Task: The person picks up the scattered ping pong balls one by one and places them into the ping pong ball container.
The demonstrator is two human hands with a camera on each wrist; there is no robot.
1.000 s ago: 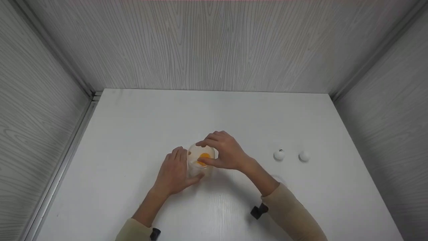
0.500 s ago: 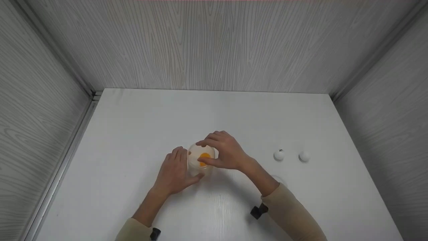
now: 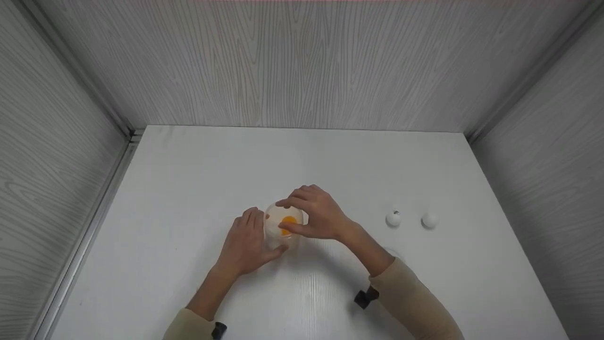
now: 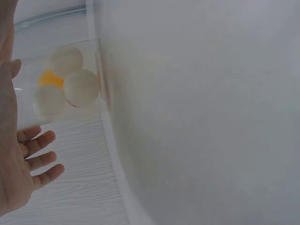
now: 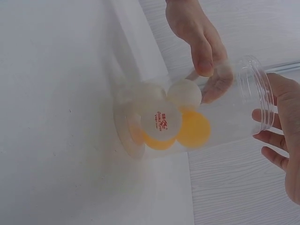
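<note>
Hands meet at a clear plastic jar (image 3: pixel 281 230) that stands near the middle of the white bench (image 3: pixel 188 189). The left hand (image 3: pixel 245 245) wraps the jar's left side, fingers curled along the wall and the thumb round the near side, as the head view and the right wrist view both show. The right hand (image 3: pixel 317 215) arches over the open mouth, with fingertips on the far edge of the rim and the thumb on the near edge, so it pinches the threaded rim (image 5: pixel 258 91) between them.

Inside the jar lie several table-tennis balls: an orange ball (image 5: pixel 193 129) and white ones, one of which, the printed white ball (image 5: pixel 161 121), carries red lettering too small to read. From above, only the orange one shows through the mouth (image 3: pixel 288 223). The left wrist view gives the same cluster (image 4: pixel 80 87) through the clear wall, with the fingers of that hand spread loosely below it.

Two more white balls (image 3: pixel 394 218) (image 3: pixel 429 220) rest on the bench to the right, well apart from the jar and near each other. Grey wood-grain panels (image 3: pixel 302 61) close the bench in on three sides.
</note>
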